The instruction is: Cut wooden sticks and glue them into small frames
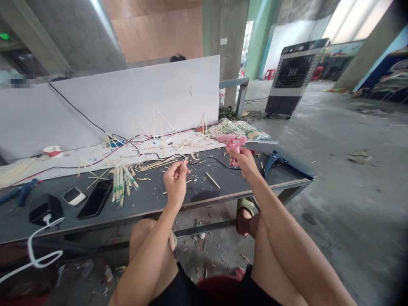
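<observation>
A pink hot glue gun [235, 143] is gripped by its handle in my right hand [244, 160], its nozzle pointing left over the table. My left hand [176, 174] pinches a short wooden stick [185, 160] between thumb and fingertips; most of that stick is hidden. Between the hands, a single loose stick [213, 180] lies on the dark tabletop [197, 193] among small scraps. Green-banded bundles of sticks [118, 185] rest to the left of my left hand. Behind it is a pile of loose sticks [156, 165].
Thin stick frames [159, 127] stand by a white partition [143, 97]. A black phone [94, 199], a white device [74, 196], a black charger block [46, 209] and blue cutters [19, 193] lie left. Another blue-handled tool [273, 161] sits right. A black cable [210, 159] crosses the table.
</observation>
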`<state>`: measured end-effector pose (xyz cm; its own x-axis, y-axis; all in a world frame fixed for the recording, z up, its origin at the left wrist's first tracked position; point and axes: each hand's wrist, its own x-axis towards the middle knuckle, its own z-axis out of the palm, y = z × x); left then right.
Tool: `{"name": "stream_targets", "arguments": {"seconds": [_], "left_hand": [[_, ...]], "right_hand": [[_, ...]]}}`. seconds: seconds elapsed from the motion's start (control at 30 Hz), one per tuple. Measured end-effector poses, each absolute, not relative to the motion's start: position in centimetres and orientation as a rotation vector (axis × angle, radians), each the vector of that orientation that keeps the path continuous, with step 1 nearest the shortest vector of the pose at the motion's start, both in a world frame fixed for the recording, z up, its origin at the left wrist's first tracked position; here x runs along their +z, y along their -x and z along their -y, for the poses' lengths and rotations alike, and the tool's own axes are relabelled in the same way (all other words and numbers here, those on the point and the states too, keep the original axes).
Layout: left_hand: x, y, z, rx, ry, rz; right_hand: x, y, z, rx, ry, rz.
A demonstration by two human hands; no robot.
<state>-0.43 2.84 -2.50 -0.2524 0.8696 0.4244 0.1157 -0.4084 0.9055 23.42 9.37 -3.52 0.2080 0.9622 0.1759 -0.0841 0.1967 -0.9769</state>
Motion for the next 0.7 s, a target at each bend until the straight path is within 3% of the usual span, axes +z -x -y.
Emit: {"name": "stream_targets", "arguments": {"seconds": [0.3,0.47,0.7], "left_hand": [[-2.9,0.7,-3.5,1.733,-1.440,-1.247],[-2.8,0.8,-3.5,1.744,-1.477,-1.335],[-2.4,0.9,-3.1,1.728,-1.566,-1.440]], "right_hand": [[-2.6,-21.5,-8.0,0.931,0.930,1.188],[-2.7,-20.5,-7.0,1.038,0.994,1.307],[-2.5,-19.0,-6.1,0.924,1.070,1.399]]}}
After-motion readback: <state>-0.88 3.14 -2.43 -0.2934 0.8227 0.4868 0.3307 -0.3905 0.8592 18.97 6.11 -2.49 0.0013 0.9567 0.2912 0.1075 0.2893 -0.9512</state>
